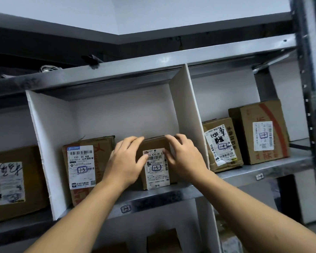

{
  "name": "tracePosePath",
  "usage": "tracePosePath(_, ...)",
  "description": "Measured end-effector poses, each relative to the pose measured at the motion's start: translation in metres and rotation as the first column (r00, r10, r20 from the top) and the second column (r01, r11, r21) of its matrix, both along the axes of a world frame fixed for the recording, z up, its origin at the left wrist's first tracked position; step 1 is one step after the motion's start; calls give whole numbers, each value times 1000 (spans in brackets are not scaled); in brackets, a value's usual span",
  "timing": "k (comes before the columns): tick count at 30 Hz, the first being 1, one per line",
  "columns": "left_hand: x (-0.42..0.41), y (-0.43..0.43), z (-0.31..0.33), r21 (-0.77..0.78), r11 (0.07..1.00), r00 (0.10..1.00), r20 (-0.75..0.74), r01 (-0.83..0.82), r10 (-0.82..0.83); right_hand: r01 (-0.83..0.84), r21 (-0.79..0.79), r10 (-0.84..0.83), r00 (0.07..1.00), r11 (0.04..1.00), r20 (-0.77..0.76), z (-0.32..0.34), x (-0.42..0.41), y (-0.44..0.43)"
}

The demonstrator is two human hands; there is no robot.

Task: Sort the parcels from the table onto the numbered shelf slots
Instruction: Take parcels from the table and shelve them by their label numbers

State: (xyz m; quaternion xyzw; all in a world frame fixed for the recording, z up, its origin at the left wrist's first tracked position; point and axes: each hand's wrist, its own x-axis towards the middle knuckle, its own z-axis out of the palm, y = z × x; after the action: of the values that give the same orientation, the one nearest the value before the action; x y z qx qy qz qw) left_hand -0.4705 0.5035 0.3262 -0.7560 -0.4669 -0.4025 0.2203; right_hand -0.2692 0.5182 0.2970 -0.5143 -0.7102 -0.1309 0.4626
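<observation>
The left hand (124, 161) and right hand (184, 157) grip the small brown cardboard parcel (156, 168) by its top corners, standing it label-out in the middle slot of the grey metal shelf (171, 196) (whose handwritten tag (125, 209) matches its 1-3 mark).

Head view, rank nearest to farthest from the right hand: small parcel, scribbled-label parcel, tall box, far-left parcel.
1. small parcel: middle slot, held by the right hand.
2. scribbled-label parcel: next slot to the right, just past the divider.
3. tall box: far right of that same slot.
4. far-left parcel: slot left of the middle one.
</observation>
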Motion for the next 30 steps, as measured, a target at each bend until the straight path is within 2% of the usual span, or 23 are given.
tracePosePath(5, 6, -32, -11, -19, 997, 997, -31, -72, 71, 91, 16, -93, 984, 996, 155, -12, 15, -39)
tracePosePath(12, 30, -76, -44, -103, 993, 998, -30, -54, 52, 189, -53, -165, 940, 981, 298, -48, 60, -99)
tracePosePath(21, 106, -101, -48, -153, 986, 998, 15, 65, -64, 308, -106, -276, 930, 946, 241, -49, 139, -141)
tracePosePath(30, 207, -61, -14, -48, 982, 982, -37, 181, -183, 340, -80, -321, 928, 937, 189, -27, 226, -101)
